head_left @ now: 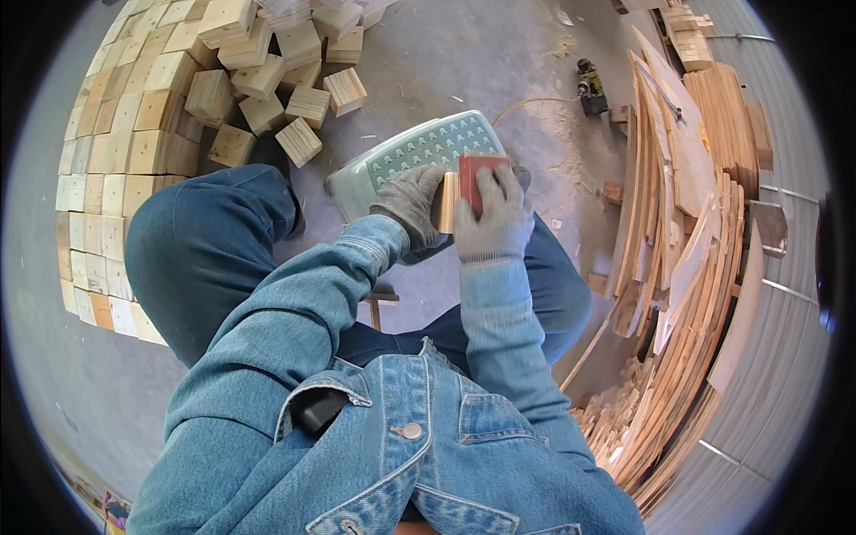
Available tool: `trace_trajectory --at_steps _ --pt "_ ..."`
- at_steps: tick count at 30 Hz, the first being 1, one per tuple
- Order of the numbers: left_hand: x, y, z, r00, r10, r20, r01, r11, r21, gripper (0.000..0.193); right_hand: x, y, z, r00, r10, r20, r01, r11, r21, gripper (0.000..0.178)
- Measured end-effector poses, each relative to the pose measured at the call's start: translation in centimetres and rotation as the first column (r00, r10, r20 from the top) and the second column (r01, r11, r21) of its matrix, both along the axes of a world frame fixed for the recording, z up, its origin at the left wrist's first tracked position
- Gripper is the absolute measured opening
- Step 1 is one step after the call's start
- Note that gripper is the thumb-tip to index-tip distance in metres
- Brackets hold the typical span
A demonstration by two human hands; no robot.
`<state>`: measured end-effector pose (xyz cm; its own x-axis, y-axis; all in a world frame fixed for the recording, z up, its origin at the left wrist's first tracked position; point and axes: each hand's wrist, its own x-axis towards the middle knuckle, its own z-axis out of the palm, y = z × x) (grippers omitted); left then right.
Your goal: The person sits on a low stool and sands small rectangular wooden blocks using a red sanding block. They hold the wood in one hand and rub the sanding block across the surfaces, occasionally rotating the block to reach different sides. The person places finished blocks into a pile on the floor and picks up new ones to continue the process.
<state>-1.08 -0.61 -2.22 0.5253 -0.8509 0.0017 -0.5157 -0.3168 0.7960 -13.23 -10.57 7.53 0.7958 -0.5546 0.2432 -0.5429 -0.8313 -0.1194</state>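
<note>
My left hand, in a dark grey glove, is closed around a small wooden block and holds it upright over the stool. Pressed flat against the block's right side is a red-brown sanding block, with the light grey gloved fingers of my right hand wrapped over it. Both hands meet between my knees, above a pale green plastic step stool with a studded top. The stool's near part is hidden by my hands and sleeves.
Wooden blocks stand in a large stack at the left, with several loose ones heaped beside it. A yellow-and-black power tool lies on the floor at the far right. Long boards and offcuts are piled along the right wall.
</note>
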Motion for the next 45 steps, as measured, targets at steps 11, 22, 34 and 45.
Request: trace_trajectory --at_steps 11,22,34,45 --pt "0.4 0.1 1.8 0.992 -0.073 -0.107 0.081 0.994 0.072 0.102 -1.3 0.4 0.1 0.999 -0.042 0.028 0.04 0.997 0.073 0.056" --pt "0.3 0.3 1.2 0.999 -0.013 -0.04 0.013 1.0 -0.007 0.092 -5.4 3.3 0.7 0.994 0.054 0.098 -0.06 0.996 0.068 0.055" --pt "-0.4 0.3 0.9 0.999 -0.002 0.044 0.0 0.999 0.043 0.097 2.2 -3.0 -1.2 0.999 -0.037 0.021 0.037 0.999 -0.005 0.055" --pt "0.3 0.2 0.9 0.998 -0.056 -0.04 0.055 0.998 -0.02 0.092 -7.9 4.9 1.3 0.994 0.051 0.098 -0.06 0.994 0.089 0.058"
